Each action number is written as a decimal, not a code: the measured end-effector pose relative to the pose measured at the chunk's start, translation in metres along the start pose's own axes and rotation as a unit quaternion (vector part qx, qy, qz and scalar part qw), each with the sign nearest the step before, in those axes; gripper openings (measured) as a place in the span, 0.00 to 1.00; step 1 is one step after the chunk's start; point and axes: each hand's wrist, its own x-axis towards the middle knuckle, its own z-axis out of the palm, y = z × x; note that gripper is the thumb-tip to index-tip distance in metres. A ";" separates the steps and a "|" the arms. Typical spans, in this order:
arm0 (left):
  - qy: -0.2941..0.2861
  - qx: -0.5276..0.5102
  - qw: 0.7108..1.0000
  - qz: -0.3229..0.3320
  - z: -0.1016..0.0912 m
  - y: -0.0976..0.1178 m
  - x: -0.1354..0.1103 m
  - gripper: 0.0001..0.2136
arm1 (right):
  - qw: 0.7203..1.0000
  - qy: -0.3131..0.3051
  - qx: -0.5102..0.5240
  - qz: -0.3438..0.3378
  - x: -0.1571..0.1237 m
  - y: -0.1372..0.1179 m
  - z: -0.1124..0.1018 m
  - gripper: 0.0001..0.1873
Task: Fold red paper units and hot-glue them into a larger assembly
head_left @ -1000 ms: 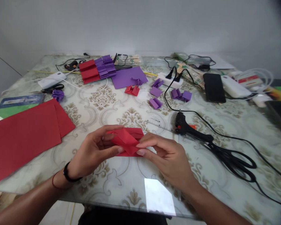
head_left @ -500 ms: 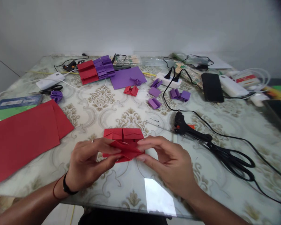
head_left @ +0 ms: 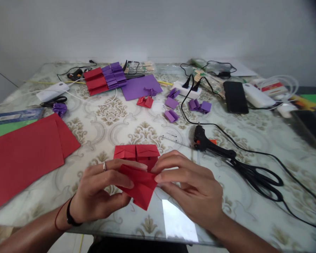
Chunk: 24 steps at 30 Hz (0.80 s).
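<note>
Two hands share one folded red paper (head_left: 142, 189) near the front of the patterned surface (head_left: 100, 131): the fingers of the left hand (head_left: 100, 188) are clamped on its raised front part, and those of the right hand (head_left: 193, 189) pinch its right side. Its rear panels already show two creased flaps side by side, while the front part is tilted and unflattened, so the folding looks partway done; what the fingers cover cannot be told. Farther back, small purple folded pieces (head_left: 171, 116) and a red folded piece (head_left: 144, 102) seem finished. Open room lies mostly ahead, towards these; red sheets (head_left: 26, 154) bound the left, a glue gun (head_left: 200, 139) and scissors (head_left: 265, 175) the right, and both forearms cross the near edge.
</note>
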 end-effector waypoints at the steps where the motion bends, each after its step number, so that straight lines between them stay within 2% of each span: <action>1: -0.028 -0.011 1.000 -0.005 0.000 0.000 0.000 0.11 | 1.000 -0.010 0.001 -0.002 0.000 0.000 -0.001 0.16; 3: -0.061 -0.029 0.998 -0.006 -0.001 -0.001 0.000 0.17 | 1.000 -0.028 0.011 -0.001 0.000 -0.001 -0.001 0.16; 6: -0.063 -0.034 0.997 -0.011 -0.002 0.000 0.000 0.21 | 0.998 -0.045 0.036 0.010 0.000 -0.001 -0.001 0.14; 14: -0.061 -0.013 0.998 0.032 -0.005 0.006 0.005 0.19 | 0.994 -0.044 0.077 0.063 -0.001 -0.003 0.002 0.03; 20: -0.047 0.016 0.996 0.072 -0.008 0.007 0.004 0.18 | 0.986 -0.026 0.085 0.141 -0.006 0.003 0.002 0.09; 24: -0.057 0.023 0.993 0.100 -0.008 0.005 0.004 0.13 | 0.990 -0.040 0.095 0.098 -0.005 0.003 0.003 0.05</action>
